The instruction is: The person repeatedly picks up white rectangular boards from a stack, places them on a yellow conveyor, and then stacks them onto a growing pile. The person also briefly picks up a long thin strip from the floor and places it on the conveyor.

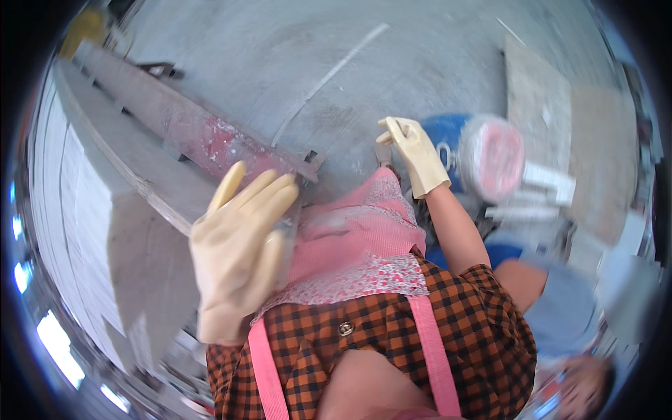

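Observation:
My left hand (238,252), in a cream rubber glove, is raised beside the end of a long reddish-grey beam (203,136). Its fingers are stretched and apart. A blurred, see-through patch shows by its thumb; I cannot tell what it is. My right hand (418,155), in a matching glove, hangs in front of me with loosely bent fingers and nothing visible in them. Closest to it is a blue drum (448,136), beside a round pink-and-white, plastic-wrapped-looking thing (493,157). I wear a pink apron (350,231) over a checked shirt.
A stack of pale boards (77,203) stands at my left beneath the beam. Flat grey boards (535,105) lie on the concrete floor (280,56) at the right. Another person (574,385) is close by at the lower right, near white strips (549,183).

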The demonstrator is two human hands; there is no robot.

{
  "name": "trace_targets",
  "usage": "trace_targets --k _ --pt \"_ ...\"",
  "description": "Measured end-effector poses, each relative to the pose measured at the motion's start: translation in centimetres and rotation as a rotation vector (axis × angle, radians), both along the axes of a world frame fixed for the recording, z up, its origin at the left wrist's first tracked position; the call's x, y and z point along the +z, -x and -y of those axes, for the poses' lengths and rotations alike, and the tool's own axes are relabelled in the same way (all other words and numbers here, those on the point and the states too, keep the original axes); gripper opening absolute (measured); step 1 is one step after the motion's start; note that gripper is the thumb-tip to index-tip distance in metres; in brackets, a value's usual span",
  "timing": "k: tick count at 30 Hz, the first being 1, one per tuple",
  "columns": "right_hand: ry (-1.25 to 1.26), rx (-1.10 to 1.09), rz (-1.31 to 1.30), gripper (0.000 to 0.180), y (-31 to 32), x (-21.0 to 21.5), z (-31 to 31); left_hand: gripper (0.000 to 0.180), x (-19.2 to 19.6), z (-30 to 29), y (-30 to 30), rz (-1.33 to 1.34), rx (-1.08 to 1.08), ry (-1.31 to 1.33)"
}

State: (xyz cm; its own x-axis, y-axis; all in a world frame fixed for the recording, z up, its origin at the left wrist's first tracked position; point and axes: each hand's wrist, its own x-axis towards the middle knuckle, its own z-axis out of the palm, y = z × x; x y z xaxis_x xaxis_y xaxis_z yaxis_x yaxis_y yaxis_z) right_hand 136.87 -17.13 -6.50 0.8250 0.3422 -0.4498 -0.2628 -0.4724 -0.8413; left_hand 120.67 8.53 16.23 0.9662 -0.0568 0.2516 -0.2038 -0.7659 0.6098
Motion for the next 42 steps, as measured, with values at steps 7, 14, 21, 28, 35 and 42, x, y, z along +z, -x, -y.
trace_targets --k 7,14,21,28,35,42 --pt "0.001 0.176 -0.014 0.049 -11.6 -5.8 3.8 0.036 -0.5 2.0 1.4 -0.212 0.62 0.093" --pt "-0.045 0.294 -0.072 0.04 -19.4 -10.6 3.5 0.032 4.0 1.2 -6.2 -0.732 0.868 0.265" --pt "0.144 0.599 0.565 0.038 -30.7 -14.6 6.3 0.024 1.9 -4.0 -26.5 -0.458 0.276 -0.233" --pt "0.402 0.269 0.153 0.027 -38.5 -12.4 19.6 0.02 -7.5 -2.9 -48.2 -0.473 0.03 0.069" --pt "0.402 -0.475 -0.349 0.031 -44.1 -16.6 27.1 0.025 -16.2 2.4 -66.7 -0.642 0.06 0.251" --pt "0.655 -0.171 -0.228 0.039 -64.9 -20.3 29.0 0.032 -33.5 6.0 -77.3 -0.852 0.532 0.489"
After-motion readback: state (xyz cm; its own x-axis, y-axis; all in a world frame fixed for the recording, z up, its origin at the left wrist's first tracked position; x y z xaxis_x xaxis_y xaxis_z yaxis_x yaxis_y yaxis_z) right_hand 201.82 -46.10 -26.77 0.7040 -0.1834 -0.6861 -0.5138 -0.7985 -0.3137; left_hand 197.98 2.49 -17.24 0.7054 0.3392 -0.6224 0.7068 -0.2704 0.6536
